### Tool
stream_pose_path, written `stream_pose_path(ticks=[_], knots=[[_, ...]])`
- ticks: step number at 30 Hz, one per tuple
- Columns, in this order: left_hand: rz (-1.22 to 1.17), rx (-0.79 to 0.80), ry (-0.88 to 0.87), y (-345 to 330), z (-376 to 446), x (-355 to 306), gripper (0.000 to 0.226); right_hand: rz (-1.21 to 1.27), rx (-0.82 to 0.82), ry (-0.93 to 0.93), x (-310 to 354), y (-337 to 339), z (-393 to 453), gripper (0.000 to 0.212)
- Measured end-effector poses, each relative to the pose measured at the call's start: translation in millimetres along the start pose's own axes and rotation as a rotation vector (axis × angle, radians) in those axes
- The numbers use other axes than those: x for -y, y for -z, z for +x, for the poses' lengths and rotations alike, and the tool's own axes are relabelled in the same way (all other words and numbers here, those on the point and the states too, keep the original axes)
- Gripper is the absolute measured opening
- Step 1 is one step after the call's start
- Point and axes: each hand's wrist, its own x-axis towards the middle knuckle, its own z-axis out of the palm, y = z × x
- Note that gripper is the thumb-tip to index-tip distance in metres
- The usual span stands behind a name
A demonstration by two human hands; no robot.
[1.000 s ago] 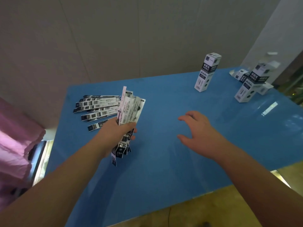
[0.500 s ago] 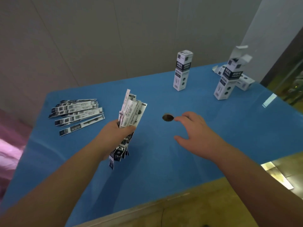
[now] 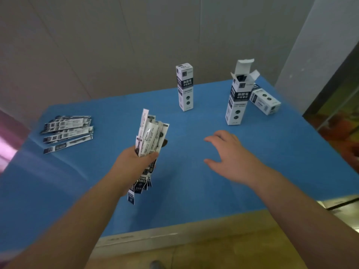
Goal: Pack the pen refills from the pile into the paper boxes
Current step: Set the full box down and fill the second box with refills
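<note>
The left hand grips a bundle of packaged pen refills upright above the blue table, fingers curled round its middle, while the right hand hovers beside it over the table with fingers spread and loose, holding nothing. The rest of the refill pile lies flat near the table's far left corner. Farther back stand a closed paper box and an open-flapped box (its top tabs raised), with a third box lying on its side just behind the open one.
</note>
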Motion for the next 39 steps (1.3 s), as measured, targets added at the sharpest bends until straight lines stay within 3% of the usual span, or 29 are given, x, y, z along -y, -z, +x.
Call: stream_pose_path(ticks=[5, 8, 20, 30, 39], knots=[[0.021, -0.023, 0.009, -21, -1, -19, 0.025, -0.003, 0.010, 0.008, -19, 15, 7, 0.061], [-0.010, -0.011, 0.005, -36, 11, -29, 0.016, -0.006, 0.001, -0.025, -29, 21, 10, 0.061], [0.030, 0.192, -0.022, -113, 58, -52, 0.009, -0.039, -0.034, -0.235, -93, 49, -8, 0.063], [0.067, 0.129, 0.055, -199, 69, -89, 0.014, -0.004, -0.060, -0.179, -182, 81, 1, 0.062], [0.162, 0.076, 0.048, -246, 76, -101, 0.006, 0.004, -0.027, -0.092, -239, 100, 23, 0.063]])
